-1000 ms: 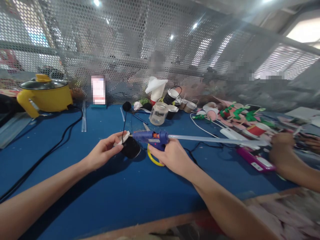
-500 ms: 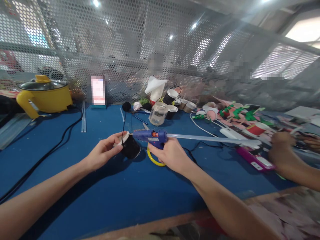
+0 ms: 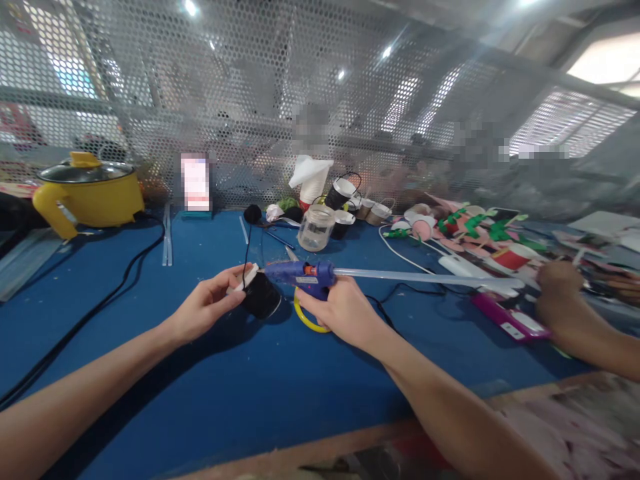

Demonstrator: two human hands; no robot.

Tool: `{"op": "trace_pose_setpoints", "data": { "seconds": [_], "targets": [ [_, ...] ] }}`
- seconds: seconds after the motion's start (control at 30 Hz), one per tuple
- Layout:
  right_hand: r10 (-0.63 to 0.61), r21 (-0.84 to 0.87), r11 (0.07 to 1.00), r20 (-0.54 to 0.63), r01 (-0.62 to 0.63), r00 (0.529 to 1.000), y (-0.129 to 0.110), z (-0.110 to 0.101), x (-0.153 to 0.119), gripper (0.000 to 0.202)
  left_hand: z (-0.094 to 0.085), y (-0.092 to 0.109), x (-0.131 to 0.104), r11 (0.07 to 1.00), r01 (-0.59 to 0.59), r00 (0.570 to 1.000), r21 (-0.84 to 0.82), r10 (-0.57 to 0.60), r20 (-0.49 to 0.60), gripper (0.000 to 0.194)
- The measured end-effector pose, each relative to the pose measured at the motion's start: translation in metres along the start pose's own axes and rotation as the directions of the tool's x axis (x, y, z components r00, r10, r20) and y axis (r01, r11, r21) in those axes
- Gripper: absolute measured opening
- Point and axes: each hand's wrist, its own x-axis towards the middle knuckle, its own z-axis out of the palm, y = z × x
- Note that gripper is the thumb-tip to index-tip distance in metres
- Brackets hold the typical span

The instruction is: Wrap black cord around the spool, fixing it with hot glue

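Note:
My left hand [image 3: 213, 303] pinches the white rim of a small paper cup [image 3: 263, 297] wrapped in black, which is tilted on its side above the table. A black cord [image 3: 247, 250] runs from the cup's rim up to a black yarn ball [image 3: 253, 214]. My right hand [image 3: 345, 310] is wrapped around the handle of a blue glue gun [image 3: 300, 272], its nozzle at the cup's rim. From the gun's back a long clear glue stick [image 3: 400, 274] sticks out to the right. Behind the gun lie scissors with a yellow handle [image 3: 307, 321], partly hidden.
A clear jar [image 3: 316, 230] and several wrapped cups [image 3: 343, 192] stand at the back. To the left are a yellow electric pot [image 3: 93, 193] and a lit phone [image 3: 195, 181]. On the right lie a purple power strip [image 3: 507, 317], green and pink craft pieces [image 3: 470, 227], and another person's hand [image 3: 560, 290].
My hands, the cup and the glue gun stay almost in place. The other person's hand at the right has shifted slightly.

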Motion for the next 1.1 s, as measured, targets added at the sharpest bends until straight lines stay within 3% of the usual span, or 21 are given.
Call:
{"op": "trace_pose_setpoints", "data": {
  "seconds": [0.17,0.3,0.53,0.67,0.8,0.87,0.97,1.1],
  "targets": [
    [-0.003,0.003,1.000,0.047,0.003,0.999,-0.002,0.000,-0.002,0.019,-0.001,-0.002,0.000,1.000,-0.004,1.000,-0.016,0.004,0.010,0.026],
    [0.056,0.043,0.997,0.019,-0.057,0.998,0.000,-0.001,0.001,0.022,-0.001,-0.003,0.000,1.000,-0.021,1.000,0.002,0.021,0.009,0.024],
    [0.040,0.361,0.928,0.135,-0.087,0.990,0.014,-0.014,0.015,0.030,-0.002,-0.005,-0.001,0.998,-0.051,0.999,0.048,0.050,0.017,0.024],
    [0.100,0.530,0.845,-0.023,-0.073,0.995,0.022,-0.029,0.038,0.017,-0.004,-0.006,-0.002,0.990,-0.078,0.997,0.117,0.077,0.020,0.024],
    [0.192,0.574,0.818,-0.197,-0.046,0.961,0.031,-0.048,0.079,0.011,-0.006,-0.008,-0.003,0.969,-0.126,0.992,0.214,0.123,0.027,0.020],
    [0.273,0.508,0.851,-0.206,-0.136,0.940,0.034,-0.055,0.100,0.016,-0.007,-0.009,-0.004,0.962,-0.143,0.990,0.232,0.139,0.033,0.019],
    [0.371,0.424,0.857,-0.110,-0.294,0.922,0.039,-0.059,0.124,0.022,-0.008,-0.011,-0.003,0.958,-0.164,0.986,0.235,0.159,0.040,0.017],
    [0.446,0.344,0.844,-0.019,-0.413,0.895,0.045,-0.056,0.141,0.027,-0.009,-0.012,-0.003,0.954,-0.179,0.984,0.242,0.172,0.048,0.018]
  ]
}}
